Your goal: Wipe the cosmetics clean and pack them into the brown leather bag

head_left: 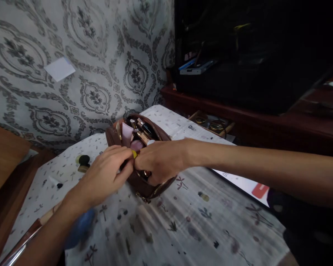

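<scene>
A brown zippered cosmetic bag (144, 190) stands unzipped on a white patterned cloth (202, 221). Inside it are a pale pink tube (127, 133), a round pink item (137, 145) and several gold and black cosmetic tubes (145, 128). My right hand (163, 159) reaches down into the bag, its fingertips hidden. At the bag's near left side, my left hand (108, 171) has its fingers curled and closed. A small yellow item (134, 154) shows at the left fingertips, between the two hands; what the left fingers grip is not clear.
Small dark and olive round items (84, 160) and a white tube with a black cap (56, 182) lie left of the bag. A brush (24, 238) is beside my left forearm. A lit screen (238, 184) lies under my right forearm. A large dark screen (246, 55) stands behind.
</scene>
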Available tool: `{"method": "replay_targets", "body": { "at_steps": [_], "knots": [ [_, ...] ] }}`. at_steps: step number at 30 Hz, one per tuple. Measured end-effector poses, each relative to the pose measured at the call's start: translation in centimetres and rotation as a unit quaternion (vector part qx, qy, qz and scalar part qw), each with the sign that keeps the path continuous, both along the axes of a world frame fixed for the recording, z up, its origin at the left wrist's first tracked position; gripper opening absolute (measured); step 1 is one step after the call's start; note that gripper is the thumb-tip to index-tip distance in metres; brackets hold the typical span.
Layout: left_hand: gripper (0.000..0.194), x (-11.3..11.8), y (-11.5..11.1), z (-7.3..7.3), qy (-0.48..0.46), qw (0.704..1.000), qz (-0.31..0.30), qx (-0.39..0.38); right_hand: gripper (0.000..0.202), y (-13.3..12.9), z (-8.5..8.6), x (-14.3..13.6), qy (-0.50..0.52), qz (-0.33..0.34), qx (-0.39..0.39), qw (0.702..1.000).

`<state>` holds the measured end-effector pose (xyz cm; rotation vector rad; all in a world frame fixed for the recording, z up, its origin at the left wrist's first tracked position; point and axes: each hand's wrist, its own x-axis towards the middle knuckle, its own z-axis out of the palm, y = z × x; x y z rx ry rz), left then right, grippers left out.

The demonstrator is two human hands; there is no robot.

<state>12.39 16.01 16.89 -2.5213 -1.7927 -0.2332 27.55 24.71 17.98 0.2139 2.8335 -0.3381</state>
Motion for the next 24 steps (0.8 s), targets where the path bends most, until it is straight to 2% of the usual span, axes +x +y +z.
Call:
{"method": "replay_targets", "body": {
  "at_steps": [4, 8, 11, 14, 16, 24],
  "knots": [
    [0.023, -0.5, 2.0, 1.2, 0.115, 0.987, -0.002, -0.111, 0.020, 0.5, -0.2, -0.5, -0.019, 0.016, 0.002, 1.000],
    [0.025, -0.8, 4.9, 2.1, 0.201, 0.946, -0.044, -0.251, 0.019, 1.3, -0.7, -1.1, -0.048, 0.039, -0.050, 0.997],
    [0.018, -0.5, 7.0, 2.2, 0.218, 0.919, -0.043, -0.326, 0.022, 1.9, -1.2, -1.5, -0.031, 0.041, -0.083, 0.995],
    [0.026, 0.0, 8.2, 1.8, 0.211, 0.913, -0.017, -0.350, 0.028, 2.0, -1.5, -1.6, -0.009, 0.018, -0.085, 0.996],
    [0.031, 0.3, 8.4, 1.4, 0.198, 0.914, -0.022, -0.353, 0.029, 1.9, -1.5, -1.4, -0.008, 0.006, -0.078, 0.997],
    [0.020, 0.5, 8.6, 0.6, 0.187, 0.910, -0.057, -0.366, 0.032, 1.9, -1.4, -1.1, -0.033, 0.044, -0.102, 0.993]
  ]
}}
